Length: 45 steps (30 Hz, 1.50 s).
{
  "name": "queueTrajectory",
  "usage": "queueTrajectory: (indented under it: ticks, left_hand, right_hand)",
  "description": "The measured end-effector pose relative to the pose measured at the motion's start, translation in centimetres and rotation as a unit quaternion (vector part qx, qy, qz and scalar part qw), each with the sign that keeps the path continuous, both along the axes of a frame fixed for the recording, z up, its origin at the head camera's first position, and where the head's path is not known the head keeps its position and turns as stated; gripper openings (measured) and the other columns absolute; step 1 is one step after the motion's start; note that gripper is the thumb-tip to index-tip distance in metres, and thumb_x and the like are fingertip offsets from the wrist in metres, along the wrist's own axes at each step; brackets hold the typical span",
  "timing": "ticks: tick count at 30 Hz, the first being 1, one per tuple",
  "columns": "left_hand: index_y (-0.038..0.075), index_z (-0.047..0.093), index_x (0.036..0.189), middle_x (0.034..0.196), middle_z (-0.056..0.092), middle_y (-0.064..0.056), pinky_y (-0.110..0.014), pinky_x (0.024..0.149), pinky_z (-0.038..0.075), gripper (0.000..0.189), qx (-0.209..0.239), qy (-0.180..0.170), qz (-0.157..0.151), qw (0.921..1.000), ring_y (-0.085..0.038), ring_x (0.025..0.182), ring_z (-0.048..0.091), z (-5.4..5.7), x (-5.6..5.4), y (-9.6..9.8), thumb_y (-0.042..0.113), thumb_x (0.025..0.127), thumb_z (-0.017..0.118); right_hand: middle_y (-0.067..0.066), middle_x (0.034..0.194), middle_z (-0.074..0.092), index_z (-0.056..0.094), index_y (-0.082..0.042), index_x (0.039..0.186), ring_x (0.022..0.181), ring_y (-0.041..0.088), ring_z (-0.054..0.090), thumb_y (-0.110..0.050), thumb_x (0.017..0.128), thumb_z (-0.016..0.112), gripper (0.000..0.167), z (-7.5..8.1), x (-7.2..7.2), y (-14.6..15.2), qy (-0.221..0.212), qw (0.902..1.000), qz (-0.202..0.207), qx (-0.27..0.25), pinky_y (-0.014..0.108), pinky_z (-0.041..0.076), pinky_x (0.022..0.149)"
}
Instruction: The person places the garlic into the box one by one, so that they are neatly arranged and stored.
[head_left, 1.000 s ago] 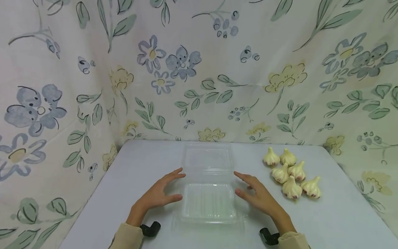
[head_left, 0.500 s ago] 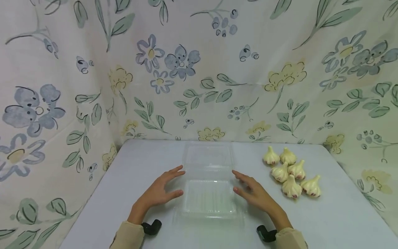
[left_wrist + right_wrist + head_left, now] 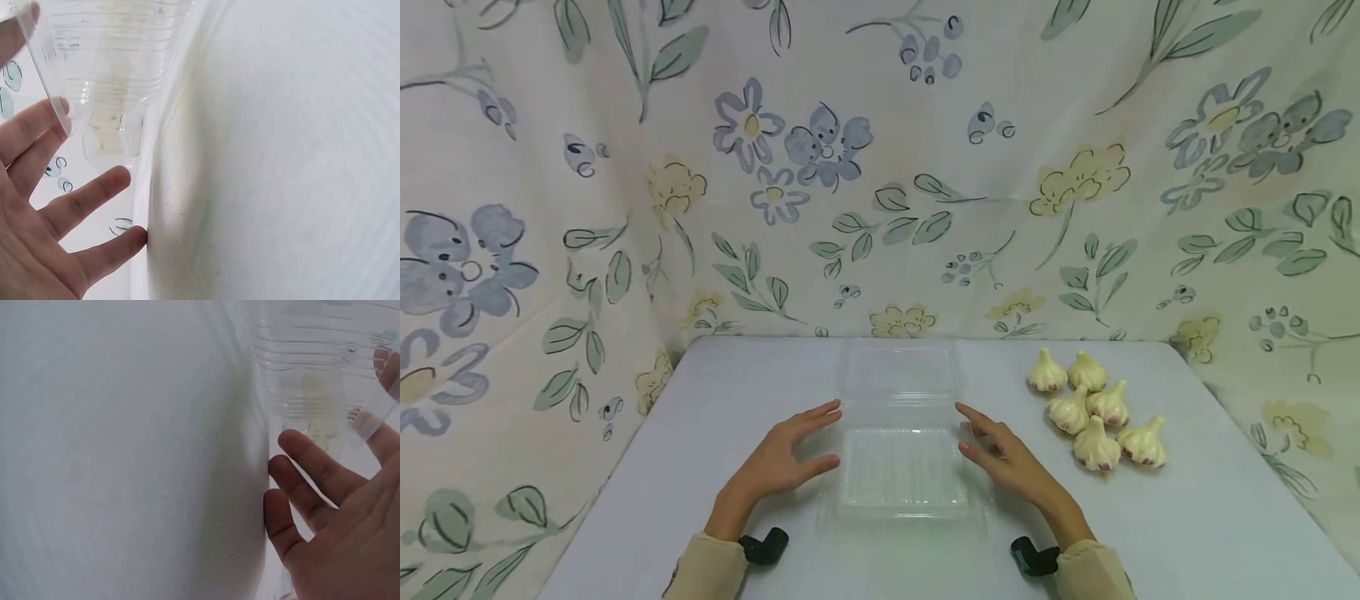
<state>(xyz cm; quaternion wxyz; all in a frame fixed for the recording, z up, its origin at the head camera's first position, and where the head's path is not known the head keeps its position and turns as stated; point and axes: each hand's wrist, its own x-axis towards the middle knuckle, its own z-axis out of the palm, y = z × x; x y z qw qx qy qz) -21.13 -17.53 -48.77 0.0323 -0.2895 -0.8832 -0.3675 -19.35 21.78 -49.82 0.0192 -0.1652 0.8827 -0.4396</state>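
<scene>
A clear plastic clamshell container stands at the middle of the table with its lid (image 3: 897, 372) folded back towards the wall cloth. Its ribbed base (image 3: 904, 471) lies nearer the person. To the left of the base, my left hand (image 3: 775, 457) has its fingers spread and thumb apart. My right hand (image 3: 1013, 462) mirrors it on the right side. In the left wrist view, some fingertips touch or nearly touch the container wall (image 3: 112, 44). The right wrist view has fingers (image 3: 322, 465) beside the container wall (image 3: 312, 347), loosely bent. Neither hand grips anything.
Several garlic bulbs (image 3: 1096, 446) sit together at the back right of the white table (image 3: 1187, 533). A floral cloth (image 3: 880, 167) hangs behind and along the sides. Each wrist carries a black camera.
The container has shifted slightly away from the person, towards the back edge, with both hands staying beside it. The head view has turned a little. The garlic bulbs keep their arrangement.
</scene>
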Motion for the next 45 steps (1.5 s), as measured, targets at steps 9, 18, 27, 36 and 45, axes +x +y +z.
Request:
queueTrajectory:
  ticks: [9,18,27,36,45]
  left_hand:
    - [0.021,0.053,0.15,0.162,0.04,0.008,-0.061,0.111,0.043,0.074,0.01,-0.017,-0.011,0.9997,-0.026,0.136,0.058,0.1,-0.3,0.0,0.038,0.084,0.083]
    - [0.018,0.057,0.146,0.162,0.041,0.008,-0.063,0.11,0.042,0.069,0.027,-0.043,-0.01,0.9987,-0.028,0.125,0.065,0.1,-0.1,0.2,0.036,0.085,0.083]
    - [0.018,0.057,0.147,0.163,0.04,0.007,-0.065,0.11,0.04,0.068,0.024,-0.039,-0.008,0.9989,-0.029,0.124,0.066,0.0,0.1,0.1,0.037,0.086,0.082]
    - [0.019,0.057,0.147,0.163,0.039,0.011,-0.065,0.111,0.04,0.068,0.026,-0.049,-0.003,0.9985,-0.029,0.125,0.065,0.0,0.2,-0.1,0.037,0.086,0.082]
    - [0.019,0.057,0.147,0.163,0.039,0.01,-0.066,0.11,0.04,0.068,0.023,-0.044,-0.004,0.9987,-0.029,0.125,0.066,-0.1,0.0,0.0,0.037,0.086,0.082]
  right_hand:
    - [0.015,0.143,0.058,0.042,-0.03,0.156,0.129,0.032,0.054,-0.034,0.102,0.061,0.058,0.4,-0.1,0.1,0.011,0.9999,-0.009,0.001,0.05,0.048,0.098]
    - [0.016,0.151,0.053,0.041,-0.028,0.157,0.134,0.038,0.053,-0.031,0.103,0.06,0.057,0.1,0.4,0.1,0.01,0.9997,-0.007,-0.022,0.061,0.044,0.105]
    - [0.015,0.138,0.064,0.042,-0.023,0.156,0.119,0.03,0.064,-0.028,0.102,0.063,0.058,0.8,0.8,0.8,0.038,0.9973,-0.053,-0.033,0.029,0.053,0.091]
    - [0.012,0.122,0.07,0.059,-0.016,0.143,0.101,0.016,0.064,-0.014,0.092,0.075,0.053,2.3,1.3,2.8,0.182,0.9684,-0.166,-0.041,0.023,0.049,0.079]
    - [0.018,0.129,0.067,0.065,-0.008,0.135,0.105,0.022,0.048,-0.015,0.083,0.083,0.055,4.1,1.7,6.2,0.231,0.9375,-0.26,0.01,0.041,0.033,0.088]
